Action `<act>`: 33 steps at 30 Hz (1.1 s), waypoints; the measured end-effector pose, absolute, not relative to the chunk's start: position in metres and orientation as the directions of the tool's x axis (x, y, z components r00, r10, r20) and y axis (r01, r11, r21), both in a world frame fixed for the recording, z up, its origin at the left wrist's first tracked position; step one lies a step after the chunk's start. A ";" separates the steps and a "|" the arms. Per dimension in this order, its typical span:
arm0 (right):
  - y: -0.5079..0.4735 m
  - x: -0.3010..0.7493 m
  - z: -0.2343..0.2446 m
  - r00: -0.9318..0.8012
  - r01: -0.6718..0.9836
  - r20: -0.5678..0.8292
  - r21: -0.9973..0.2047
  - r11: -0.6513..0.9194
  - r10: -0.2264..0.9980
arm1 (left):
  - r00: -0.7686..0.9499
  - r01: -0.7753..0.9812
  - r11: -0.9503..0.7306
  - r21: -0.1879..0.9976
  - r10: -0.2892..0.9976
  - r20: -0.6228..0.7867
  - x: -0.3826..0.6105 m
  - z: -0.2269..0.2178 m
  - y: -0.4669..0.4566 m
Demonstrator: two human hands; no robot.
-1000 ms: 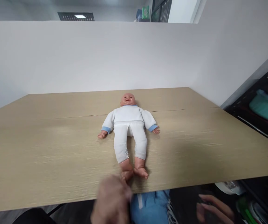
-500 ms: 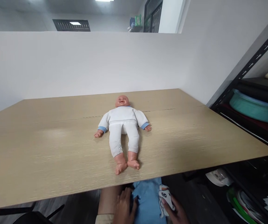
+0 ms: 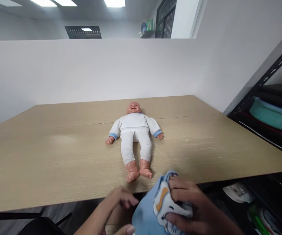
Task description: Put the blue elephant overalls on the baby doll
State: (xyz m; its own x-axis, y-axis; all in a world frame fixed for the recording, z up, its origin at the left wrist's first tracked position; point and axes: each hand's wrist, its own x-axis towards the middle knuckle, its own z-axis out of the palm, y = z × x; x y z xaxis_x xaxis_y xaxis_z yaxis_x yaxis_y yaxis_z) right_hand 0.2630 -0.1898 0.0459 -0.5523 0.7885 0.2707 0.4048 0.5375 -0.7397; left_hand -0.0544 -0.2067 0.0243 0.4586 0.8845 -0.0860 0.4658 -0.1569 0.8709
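My right hand grips a light blue cloth bearing a white cartoon animal patch with an orange stripe. Its fingers are over the top edge, with the thumb pressed on the patch. To the left of the cloth, my left hand has its fingers and thumb apart; its thumb tip is close to the cloth's lower edge, and I cannot tell if they touch. A baby doll in a white suit with blue cuffs lies face up on the table, feet towards me, just beyond the cloth.
The doll rests on a wooden table backed by a white partition. At the right stands a black shelf rack holding a teal item. Below the table, a white roll-like item is at the right and a black chair at the left.
The cloth has come up from my lap to the table's front edge in my right hand. My left hand has risen and moved off the cloth to the left. The view has tilted slightly upward.
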 end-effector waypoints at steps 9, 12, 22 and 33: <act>-0.102 0.247 0.131 -0.737 -0.040 0.482 -0.731 0.681 0.474 | 0.760 0.067 -0.490 0.869 0.590 0.273 -0.015 0.116 -0.098; -0.072 0.256 0.149 -0.773 0.011 0.418 -0.742 0.670 0.476 | 0.833 0.023 -0.514 0.858 0.484 0.268 -0.012 0.133 -0.065; 0.020 0.259 0.155 -0.758 -0.182 0.529 -0.733 0.656 0.381 | 0.748 -0.153 -0.544 0.825 0.482 0.456 -0.030 0.163 0.005; 0.054 0.246 0.150 -0.864 0.189 0.132 -0.809 0.556 0.486 | 0.799 0.157 -0.416 0.896 0.586 0.132 -0.040 0.155 0.046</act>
State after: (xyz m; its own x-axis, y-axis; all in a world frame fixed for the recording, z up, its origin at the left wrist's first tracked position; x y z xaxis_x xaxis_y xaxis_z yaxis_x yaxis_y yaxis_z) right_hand 0.2458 0.0544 0.1503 -0.8640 0.4857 0.1323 0.1887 0.5561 -0.8094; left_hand -0.0397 0.0457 0.1554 0.7991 0.5865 0.1324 0.1568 -0.4158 0.8959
